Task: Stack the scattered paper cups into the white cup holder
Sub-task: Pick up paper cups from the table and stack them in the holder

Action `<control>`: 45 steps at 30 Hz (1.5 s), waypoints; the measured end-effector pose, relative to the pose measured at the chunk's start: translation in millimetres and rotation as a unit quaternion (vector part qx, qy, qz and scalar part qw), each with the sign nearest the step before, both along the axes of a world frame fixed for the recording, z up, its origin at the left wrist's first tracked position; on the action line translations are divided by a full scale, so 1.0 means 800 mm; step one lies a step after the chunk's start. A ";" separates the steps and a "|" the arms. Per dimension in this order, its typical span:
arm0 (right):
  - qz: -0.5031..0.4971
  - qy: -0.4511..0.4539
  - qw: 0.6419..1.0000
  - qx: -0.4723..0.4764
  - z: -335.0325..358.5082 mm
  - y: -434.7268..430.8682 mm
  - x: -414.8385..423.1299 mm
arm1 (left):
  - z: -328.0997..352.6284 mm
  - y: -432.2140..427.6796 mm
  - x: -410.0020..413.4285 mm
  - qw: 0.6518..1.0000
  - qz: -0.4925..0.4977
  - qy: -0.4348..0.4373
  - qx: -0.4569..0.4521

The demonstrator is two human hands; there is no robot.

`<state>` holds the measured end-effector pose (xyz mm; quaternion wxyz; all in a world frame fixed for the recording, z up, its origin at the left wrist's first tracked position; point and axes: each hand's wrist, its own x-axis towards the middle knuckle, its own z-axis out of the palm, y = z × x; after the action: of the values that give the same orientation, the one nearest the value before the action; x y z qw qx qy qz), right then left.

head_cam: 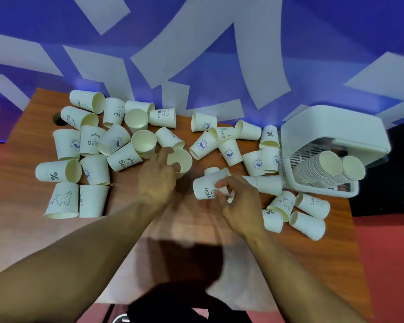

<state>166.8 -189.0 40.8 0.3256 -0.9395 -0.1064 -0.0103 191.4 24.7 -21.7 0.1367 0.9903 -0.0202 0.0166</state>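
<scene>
Head view: The white cup holder (336, 136) sits at the far right end of the brown table (23, 164). Two stacks of cups (322, 170) lie inside it, with their open mouths pointing out. Many loose cups (67, 145) lie all over the table to the left of the holder, and a few more are just in front of it. Some stand and some lie on their sides.

Both bare arms reach forward from the bottom of the picture. The right hand (233, 201) is the one nearer the holder. Its fingers are bent around the HELLO cup (203, 188), which lies on its side, and they hold it tight. The left hand (158, 177) is farther from the holder and looks blurry. Its wrist is straight and its fingers curl over the rim of the open cup (182, 159), whose mouth faces up.
</scene>
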 end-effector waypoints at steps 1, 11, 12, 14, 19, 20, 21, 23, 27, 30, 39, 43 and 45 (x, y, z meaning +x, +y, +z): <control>-0.001 -0.013 1.000 0.003 0.004 -0.009 0.002 | 0.006 -0.006 0.001 1.000 -0.003 -0.016 0.009; -0.032 -0.117 0.993 0.006 0.050 -0.119 0.014 | 0.085 -0.141 0.024 0.990 0.018 -0.137 -0.009; -0.041 -0.126 0.991 0.009 0.055 -0.133 0.014 | 0.092 -0.159 0.023 0.990 0.013 -0.136 -0.023; -0.061 -0.129 0.990 0.020 0.063 -0.161 0.013 | 0.103 -0.196 0.022 0.989 0.002 -0.137 -0.049; -0.111 -0.135 0.984 0.036 0.079 -0.236 0.012 | 0.126 -0.283 0.027 0.981 -0.022 -0.171 -0.088; -0.119 -0.141 0.982 0.031 0.081 -0.252 0.013 | 0.130 -0.300 0.029 0.979 -0.031 -0.179 -0.089; -0.129 -0.150 0.980 0.025 0.083 -0.268 0.015 | 0.134 -0.316 0.031 0.977 -0.040 -0.192 -0.087; -0.150 -0.176 0.973 0.012 0.086 -0.301 0.021 | 0.142 -0.347 0.035 0.972 -0.051 -0.214 -0.088; -0.154 -0.236 0.959 -0.016 0.088 -0.365 0.041 | 0.155 -0.400 0.040 0.969 -0.055 -0.225 -0.086; -0.162 -0.243 0.956 -0.018 0.087 -0.404 0.061 | 0.160 -0.428 0.043 0.970 -0.063 -0.220 -0.077; -0.126 -0.243 0.961 -0.035 0.060 -0.442 0.107 | 0.156 -0.475 0.072 0.980 -0.070 -0.181 -0.043; -0.110 -0.218 0.969 -0.036 0.038 -0.452 0.117 | 0.143 -0.484 0.084 0.985 -0.071 -0.153 -0.026; -0.111 -0.204 0.972 -0.032 0.025 -0.456 0.122 | 0.132 -0.488 0.088 0.986 -0.077 -0.145 -0.025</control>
<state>264.7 -554.2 61.1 0.2640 -0.9333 -0.0656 -0.2343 262.0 -365.5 84.1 0.1577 0.9692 -0.1155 0.1501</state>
